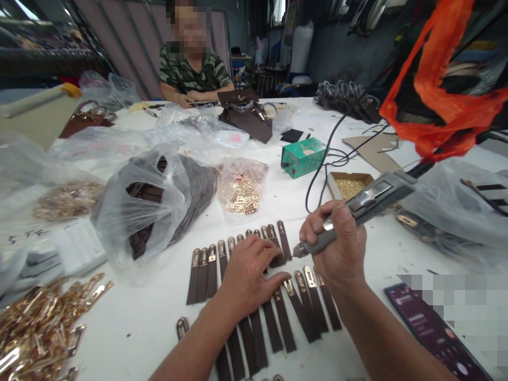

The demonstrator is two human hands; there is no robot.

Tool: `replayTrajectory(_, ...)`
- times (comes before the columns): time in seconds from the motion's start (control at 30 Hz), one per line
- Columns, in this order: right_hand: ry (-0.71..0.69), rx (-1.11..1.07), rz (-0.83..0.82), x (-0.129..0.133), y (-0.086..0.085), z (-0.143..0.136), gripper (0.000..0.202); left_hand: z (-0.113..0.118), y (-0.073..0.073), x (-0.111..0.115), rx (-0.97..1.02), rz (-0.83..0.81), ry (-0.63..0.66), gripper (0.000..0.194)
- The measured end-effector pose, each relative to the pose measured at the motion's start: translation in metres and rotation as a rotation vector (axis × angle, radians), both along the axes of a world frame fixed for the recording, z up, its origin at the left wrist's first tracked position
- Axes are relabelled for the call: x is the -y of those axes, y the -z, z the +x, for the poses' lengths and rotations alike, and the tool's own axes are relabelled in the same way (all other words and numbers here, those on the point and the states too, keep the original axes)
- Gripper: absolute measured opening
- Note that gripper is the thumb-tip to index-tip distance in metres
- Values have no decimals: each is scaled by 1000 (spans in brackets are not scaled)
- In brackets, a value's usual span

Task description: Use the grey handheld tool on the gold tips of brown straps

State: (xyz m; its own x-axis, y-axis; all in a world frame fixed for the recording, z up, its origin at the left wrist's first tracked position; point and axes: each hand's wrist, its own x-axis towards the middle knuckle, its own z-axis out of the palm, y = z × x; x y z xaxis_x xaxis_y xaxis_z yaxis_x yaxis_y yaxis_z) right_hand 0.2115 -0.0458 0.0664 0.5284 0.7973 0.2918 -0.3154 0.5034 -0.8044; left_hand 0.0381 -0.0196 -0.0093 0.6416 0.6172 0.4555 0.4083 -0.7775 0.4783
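My right hand (343,248) is wrapped round a grey electric screwdriver (371,197), its tip pointing down and left beside the strap at the right end of the upper row. My left hand (251,272) lies over the rows of dark brown straps (202,280), thumb and fingers apart, hiding part of several. Gold metal plates sit at the straps' upper ends. Below and right of that hand is a lower row of brown straps (313,304), also with gold plates. Whether the left fingertips press on a strap, I cannot tell.
Gold plates lie heaped (43,328) at left. Behind are a plastic bag of brown straps (154,201), a bag of gold parts (241,193), a green power box (304,157) and a box of small gold pieces (351,185). Across the table sits a person (194,74).
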Motion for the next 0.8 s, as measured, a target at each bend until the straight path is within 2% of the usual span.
replayTrajectory(0.1, 30, 14, 5, -16, -3, 6, 44, -1, -3, 1, -185, -5, -39, 66)
replayTrajectory(0.17, 34, 32, -22, -29, -2, 9, 46, -2, -3, 2, -273, -17, -56, 71)
replayTrajectory(0.27, 28, 62, -65, -49, 5, 12, 46, -5, -2, 3, -298, 11, -73, 67)
replayTrajectory(0.4, 34, 74, -78, -68, 12, 12, 47, -11, -3, 0, -204, 110, -52, 55)
replayTrajectory(0.5, 12, 37, -78, -71, 13, 10, 48, -13, -17, -4, -141, 117, -37, 49)
replayTrajectory(0.63, -27, -27, -80, -67, 13, 8, 52, -15, -44, -10, -71, 53, -56, 35)
replayTrajectory(0.8, -73, -79, -87, -64, 10, 12, 56, -14, -66, -22, -105, -4, -63, 27)
